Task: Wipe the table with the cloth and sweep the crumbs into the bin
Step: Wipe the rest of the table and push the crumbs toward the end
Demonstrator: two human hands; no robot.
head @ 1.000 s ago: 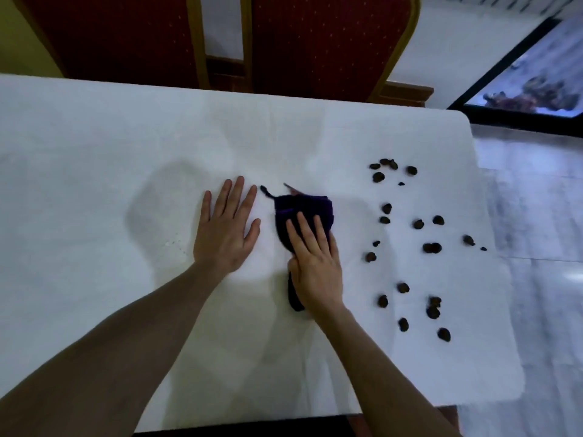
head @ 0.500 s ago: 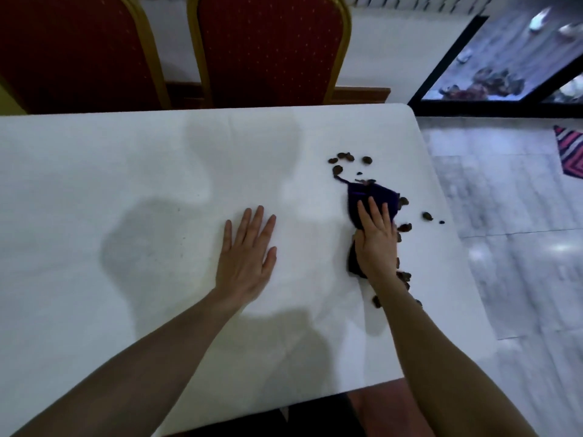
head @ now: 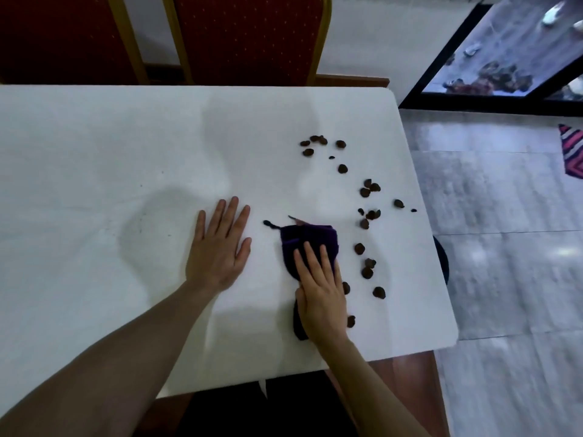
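Note:
A dark purple cloth lies bunched on the white table. My right hand presses flat on its near part with straight fingers. Several dark brown crumbs are scattered to the right of the cloth, from the far cluster down to beside my wrist. My left hand rests flat on the table, a little left of the cloth. A dark round edge, perhaps the bin, shows just past the table's right edge.
Two red chairs with gold frames stand behind the table. Grey tiled floor lies to the right, with a striped mat at the far right and a dark-framed glass panel beyond.
My right hand has pulled the cloth back left, away from the crumbs near the right edge. The crumbs now lie spread closer to that edge. My left hand has stayed flat in place.

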